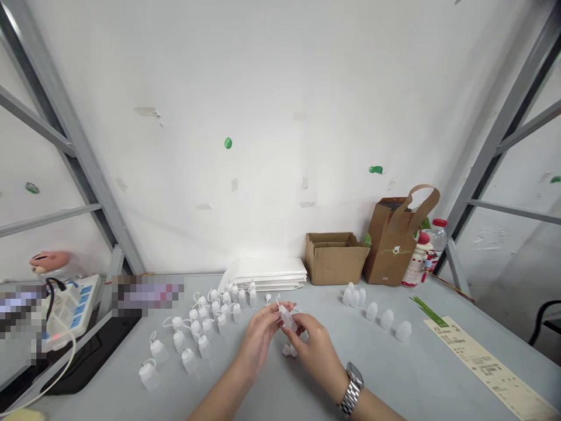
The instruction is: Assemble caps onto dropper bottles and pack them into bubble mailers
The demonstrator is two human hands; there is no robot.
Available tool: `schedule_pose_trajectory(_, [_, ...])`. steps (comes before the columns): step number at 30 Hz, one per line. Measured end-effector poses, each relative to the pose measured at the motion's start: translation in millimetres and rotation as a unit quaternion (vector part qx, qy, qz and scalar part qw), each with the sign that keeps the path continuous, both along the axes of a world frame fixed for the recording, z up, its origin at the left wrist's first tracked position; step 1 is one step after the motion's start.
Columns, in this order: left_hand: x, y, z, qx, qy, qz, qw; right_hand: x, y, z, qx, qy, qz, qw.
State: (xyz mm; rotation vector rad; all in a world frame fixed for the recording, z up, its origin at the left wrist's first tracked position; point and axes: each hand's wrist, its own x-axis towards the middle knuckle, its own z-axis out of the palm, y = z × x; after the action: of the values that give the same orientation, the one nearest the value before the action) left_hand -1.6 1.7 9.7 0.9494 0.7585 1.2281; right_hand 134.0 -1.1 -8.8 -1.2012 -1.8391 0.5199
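Observation:
Over the middle of the grey table, a small translucent plastic bottle (287,318) is held tilted between my two hands. My left hand (259,334) has its fingers closed about the bottle's upper part, where a thin white strap sticks up. My right hand (316,345), with a metal watch on the wrist, pinches the lower body from the right. Small white caps (287,350) lie under my hands, partly hidden by the right one. To the left stand several capped bottles (189,361) with looped straps. Several bottles without visible straps (386,319) stand to the right.
White flat packages (267,273) are stacked at the back beside an open cardboard box (335,263) and a brown paper bag (390,251). A printed paper strip (486,365) lies at right. A power strip (79,310) and a black mat (94,354) are at left.

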Motion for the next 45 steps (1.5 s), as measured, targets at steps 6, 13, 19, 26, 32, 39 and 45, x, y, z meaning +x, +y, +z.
schedule_pose_trajectory(6, [1,0,-3.0,-0.012,-0.038,-0.009,0.999,1,-1,-4.9,0.164,-0.107,-0.027,0.980])
schedule_pose_trajectory(13, [4,0,-3.8,-0.045,-0.086,-0.013,0.995,0,-1,-3.9,0.241,-0.171,-0.060,0.953])
schedule_pose_trajectory(19, [3,0,-4.6,-0.081,-0.104,-0.033,0.991,-1,-3,-5.2,0.261,-0.179,-0.067,0.946])
schedule_pose_trajectory(26, [5,-1,-5.2,-0.082,-0.115,-0.050,0.989,-4,-3,-5.7,0.302,-0.209,-0.094,0.926])
schedule_pose_trajectory(32, [8,-5,-6.0,-0.067,-0.100,-0.031,0.992,-6,-4,-4.1,0.324,-0.226,-0.109,0.912])
schedule_pose_trajectory(39, [9,-6,-4.9,-0.104,-0.112,-0.030,0.988,-9,-5,-6.7,0.328,-0.232,-0.115,0.909])
schedule_pose_trajectory(45, [8,-4,-5.6,-0.110,-0.114,-0.045,0.986,-8,-7,-7.0,0.263,-0.166,-0.088,0.946])
